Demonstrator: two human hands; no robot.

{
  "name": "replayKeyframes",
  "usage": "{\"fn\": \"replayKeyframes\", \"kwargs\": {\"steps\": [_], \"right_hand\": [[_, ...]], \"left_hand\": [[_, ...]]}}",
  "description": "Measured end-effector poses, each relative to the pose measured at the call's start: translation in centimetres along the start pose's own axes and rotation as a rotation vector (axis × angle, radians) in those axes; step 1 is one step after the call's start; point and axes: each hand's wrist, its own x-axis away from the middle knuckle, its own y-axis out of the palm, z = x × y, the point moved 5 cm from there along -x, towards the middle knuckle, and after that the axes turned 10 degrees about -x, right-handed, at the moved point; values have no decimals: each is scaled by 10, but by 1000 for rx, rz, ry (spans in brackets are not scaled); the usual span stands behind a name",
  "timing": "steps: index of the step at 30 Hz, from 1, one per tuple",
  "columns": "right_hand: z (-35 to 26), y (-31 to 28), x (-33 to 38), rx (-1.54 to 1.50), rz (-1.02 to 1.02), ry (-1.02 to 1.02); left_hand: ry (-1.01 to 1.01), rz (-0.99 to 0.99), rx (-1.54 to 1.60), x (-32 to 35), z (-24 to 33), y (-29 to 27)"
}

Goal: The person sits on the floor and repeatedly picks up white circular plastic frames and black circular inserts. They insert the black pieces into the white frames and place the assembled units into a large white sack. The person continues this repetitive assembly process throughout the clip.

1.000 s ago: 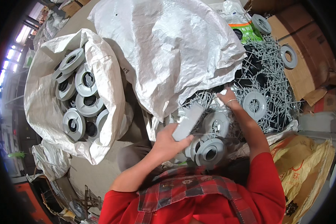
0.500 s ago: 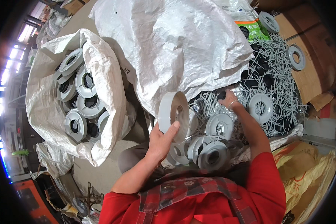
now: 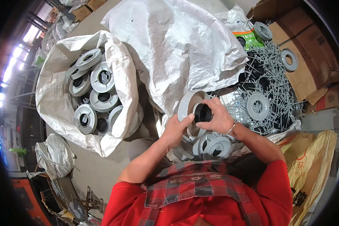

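My left hand [image 3: 175,130] grips a grey plastic ring-shaped part [image 3: 185,107], tilted on its edge, with the thumb over its rim. Against its open centre my right hand [image 3: 221,116] holds a black round plastic insert [image 3: 203,113] between thumb and fingers. Whether the insert sits inside the hole or just touches it, I cannot tell. Below both hands, near my lap, lie several more grey rings [image 3: 217,147]. Right of my right hand another grey ring [image 3: 257,106] rests on a heap of thin grey plastic sticks [image 3: 275,81] mixed with black parts.
At the left stands an open white woven sack [image 3: 51,98] with grey rings [image 3: 103,76] inside, some with black centres. A large white sack [image 3: 177,45] lies ahead. Cardboard [image 3: 299,81] borders the heap at right, and a yellow sack [image 3: 312,165] lies near my right elbow.
My right hand has come from the stick heap to the grey ring, bringing a black insert. My left hand has moved slightly right with the ring.
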Motion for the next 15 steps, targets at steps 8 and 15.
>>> {"fn": "replayKeyframes", "kwargs": {"steps": [8, 15], "right_hand": [[-30, 23, 19, 158, -24, -350], [0, 22, 25, -664, 245, 277]], "left_hand": [[139, -103, -522, 17, 4, -16], [380, -208, -274, 39, 18, 11]]}}
